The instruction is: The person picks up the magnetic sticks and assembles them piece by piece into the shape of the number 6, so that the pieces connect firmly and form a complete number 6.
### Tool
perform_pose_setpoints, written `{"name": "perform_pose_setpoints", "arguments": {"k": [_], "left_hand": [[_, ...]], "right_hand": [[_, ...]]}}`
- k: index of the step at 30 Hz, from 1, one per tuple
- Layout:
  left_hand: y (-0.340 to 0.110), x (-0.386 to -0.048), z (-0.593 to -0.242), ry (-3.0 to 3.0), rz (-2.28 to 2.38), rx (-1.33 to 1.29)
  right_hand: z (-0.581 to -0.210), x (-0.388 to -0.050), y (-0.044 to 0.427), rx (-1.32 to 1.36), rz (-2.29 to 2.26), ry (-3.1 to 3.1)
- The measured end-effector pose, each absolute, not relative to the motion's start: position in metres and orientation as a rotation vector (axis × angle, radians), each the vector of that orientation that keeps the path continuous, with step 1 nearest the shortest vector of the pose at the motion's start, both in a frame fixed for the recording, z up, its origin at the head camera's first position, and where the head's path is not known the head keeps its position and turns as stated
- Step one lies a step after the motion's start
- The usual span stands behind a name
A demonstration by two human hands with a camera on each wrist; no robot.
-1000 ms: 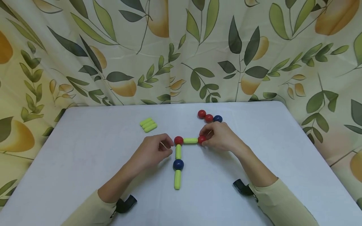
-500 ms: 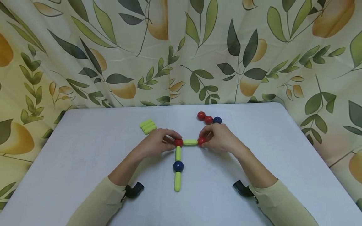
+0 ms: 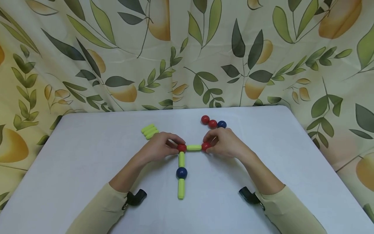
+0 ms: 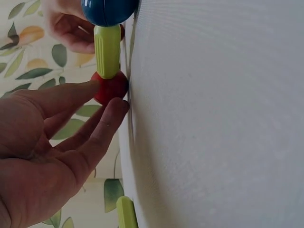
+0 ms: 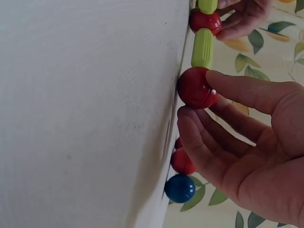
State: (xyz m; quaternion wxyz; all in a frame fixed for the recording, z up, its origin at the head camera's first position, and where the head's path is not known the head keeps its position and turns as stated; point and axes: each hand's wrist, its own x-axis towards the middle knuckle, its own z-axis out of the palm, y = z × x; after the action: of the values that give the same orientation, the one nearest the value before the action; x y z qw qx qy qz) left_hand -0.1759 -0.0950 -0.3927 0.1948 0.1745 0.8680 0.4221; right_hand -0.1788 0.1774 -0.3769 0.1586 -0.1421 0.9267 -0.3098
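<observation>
On the white table [image 3: 87,156], an angular figure of rods and balls is laid out around the middle of its width, nearer the far edge than the foreground. Its corner is formed by a corner red ball [image 3: 181,148], from which a crossing rod [image 3: 194,148] is run, level with the far edge, to an end red ball [image 3: 205,146]. Down from the corner, an upper rod [image 3: 181,159], a joining blue ball [image 3: 181,173] and a lower rod [image 3: 181,189] are set in line. The rods are yellow-green and fluted with fine grooves; the balls are glossy, and a seam can be seen round the end red ball.

The corner red ball is pinched between thumb and fingers of the left hand [image 3: 159,148]; the end red ball is pinched likewise by the right hand [image 3: 225,143]. The hands are held apart, with the crossing rod between them.

Toward the far left corner, spare rods [image 3: 150,131] are bunched side by side. Near the far edge, two loose red balls [image 3: 212,124] and a loose blue ball [image 3: 222,124] are lined up just beyond the right hand. A leaf-patterned curtain [image 3: 204,48] is hung behind.
</observation>
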Motion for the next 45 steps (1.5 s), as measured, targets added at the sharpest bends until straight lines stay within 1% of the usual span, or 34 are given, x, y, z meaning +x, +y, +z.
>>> {"name": "perform_pose_setpoints", "arguments": {"k": [4, 11, 19, 26, 45], "left_hand": [[-0.096, -0.176, -0.392, 2.438, 1.179, 0.488], [-0.095, -0.175, -0.389, 2.435, 1.184, 0.486], [-0.094, -0.176, -0.39, 2.416, 1.195, 0.47], [-0.094, -0.177, -0.392, 2.418, 1.201, 0.469], [-0.094, -0.179, -0.396, 2.465, 1.191, 0.475]], "right_hand": [[-0.37, -0.181, 0.183, -0.415, -0.89, 2.634], [-0.356, -0.188, 0.209, -0.378, -0.91, 2.753], [-0.354, -0.196, 0.226, -0.281, -0.829, 2.837], [-0.357, -0.197, 0.228, -0.355, -0.736, 2.787], [-0.361, -0.2, 0.228, -0.229, -0.804, 2.759]]}}
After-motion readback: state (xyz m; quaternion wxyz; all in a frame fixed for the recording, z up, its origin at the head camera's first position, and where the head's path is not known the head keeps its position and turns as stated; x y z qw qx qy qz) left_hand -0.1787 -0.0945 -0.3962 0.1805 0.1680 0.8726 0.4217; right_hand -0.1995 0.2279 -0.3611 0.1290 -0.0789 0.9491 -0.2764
